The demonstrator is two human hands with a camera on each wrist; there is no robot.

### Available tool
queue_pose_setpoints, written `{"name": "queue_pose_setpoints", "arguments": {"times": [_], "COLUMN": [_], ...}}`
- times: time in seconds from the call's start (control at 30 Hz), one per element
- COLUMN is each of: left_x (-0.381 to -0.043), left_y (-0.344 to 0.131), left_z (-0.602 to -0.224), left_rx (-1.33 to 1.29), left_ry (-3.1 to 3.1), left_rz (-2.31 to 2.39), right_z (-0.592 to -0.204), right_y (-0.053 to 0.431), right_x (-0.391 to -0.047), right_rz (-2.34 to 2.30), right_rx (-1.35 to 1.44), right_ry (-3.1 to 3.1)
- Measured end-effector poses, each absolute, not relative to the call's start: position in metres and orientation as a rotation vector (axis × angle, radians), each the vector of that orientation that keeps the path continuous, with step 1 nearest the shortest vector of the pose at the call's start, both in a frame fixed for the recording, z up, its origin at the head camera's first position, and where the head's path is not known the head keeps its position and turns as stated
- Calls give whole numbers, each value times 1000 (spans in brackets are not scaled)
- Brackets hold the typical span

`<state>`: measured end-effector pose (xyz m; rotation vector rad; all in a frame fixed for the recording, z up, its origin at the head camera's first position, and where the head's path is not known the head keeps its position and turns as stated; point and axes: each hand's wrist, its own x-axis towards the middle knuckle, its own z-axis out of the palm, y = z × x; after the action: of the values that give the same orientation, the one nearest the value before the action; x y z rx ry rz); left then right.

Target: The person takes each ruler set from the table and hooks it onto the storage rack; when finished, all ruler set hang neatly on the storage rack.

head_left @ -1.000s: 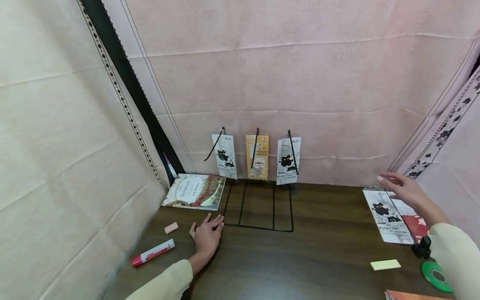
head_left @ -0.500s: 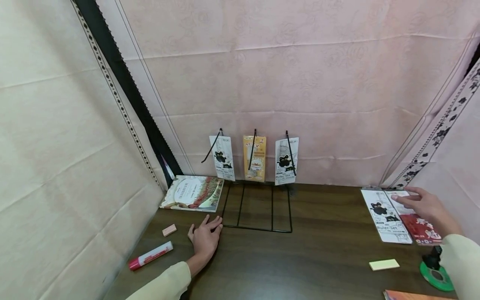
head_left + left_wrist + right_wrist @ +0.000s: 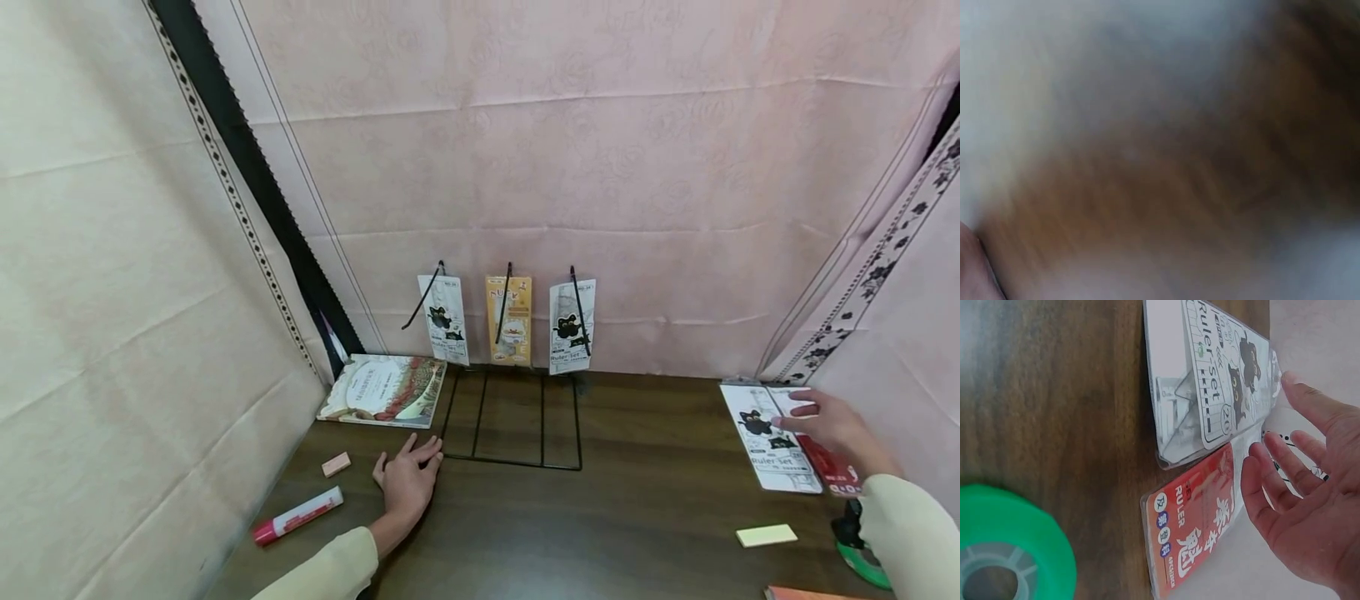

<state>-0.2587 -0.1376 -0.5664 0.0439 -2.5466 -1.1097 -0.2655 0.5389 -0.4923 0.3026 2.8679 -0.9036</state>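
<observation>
My left hand (image 3: 408, 483) rests on the table with its fingertips at the front left corner of the black wire rack (image 3: 542, 417). The left wrist view is a blur. Over at the right, my right hand (image 3: 836, 429) hovers by a white ruler set pack (image 3: 1229, 369) printed with black cats and a red ruler pack (image 3: 1188, 519). Its fingers are spread and loosely bent, with the thumb near the white pack's hanging tab in the right wrist view. From the rack's hooks hang a white pack (image 3: 444, 325), an orange pack (image 3: 517, 325) and another white ruler set (image 3: 562, 333).
A booklet (image 3: 382, 392) lies left of the rack. Nearer are a pink eraser (image 3: 336, 464) and a red-capped glue stick (image 3: 300, 515). At the right are a pale yellow block (image 3: 767, 535), a green tape roll (image 3: 1054, 550) and an orange-covered book (image 3: 806, 593). Cloth walls enclose the table.
My right hand first moved right and down from the packs' tops, uncovering the red pack, then shifted left over the white pack's edge. My left hand stays at the rack.
</observation>
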Motion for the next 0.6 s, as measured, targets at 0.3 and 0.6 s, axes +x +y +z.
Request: {"name": "queue_pose_setpoints", "arguments": {"times": [0.3,0.6], "left_x": [-258,-258], "left_y": [-136,-138], "left_z": [-566,-568], "left_rx": [32,36], "left_ry": [-2520,-2524], "left_rz": [-1119,-1102], "right_z": [-502,-503], "right_y": [535,521], "right_x": [-273,-275], "right_rz": [-833,-857], "right_rx": [285,422], "right_ry": [2871,2770]}}
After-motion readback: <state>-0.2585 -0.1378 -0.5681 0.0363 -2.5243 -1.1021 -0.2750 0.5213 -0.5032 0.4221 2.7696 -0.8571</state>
